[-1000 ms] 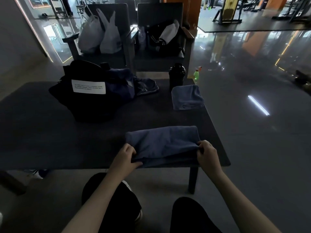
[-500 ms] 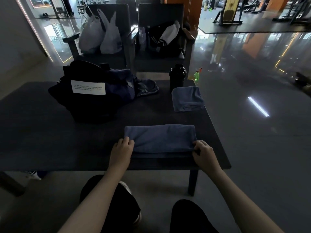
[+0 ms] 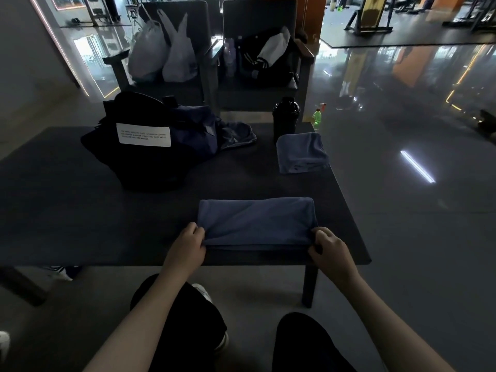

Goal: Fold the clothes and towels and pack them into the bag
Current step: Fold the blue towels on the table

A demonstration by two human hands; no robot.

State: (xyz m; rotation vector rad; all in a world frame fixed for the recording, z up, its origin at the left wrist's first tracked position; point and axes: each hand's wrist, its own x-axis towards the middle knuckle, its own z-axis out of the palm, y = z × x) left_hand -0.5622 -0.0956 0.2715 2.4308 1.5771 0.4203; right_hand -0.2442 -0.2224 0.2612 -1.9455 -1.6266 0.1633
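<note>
Crosswise lies the towel (image 3: 256, 221), left hand (image 3: 188, 248) and right hand (image 3: 331, 251) pinching its near corners.

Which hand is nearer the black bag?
Left. The left hand grips the towel in front of the bag; the right hand grips its other end, farther right.

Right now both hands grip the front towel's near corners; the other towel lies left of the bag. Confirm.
Wrong: the head view shows the other towel right of the bag. The left hand and right hand do grip the near corners of the front towel.
</note>
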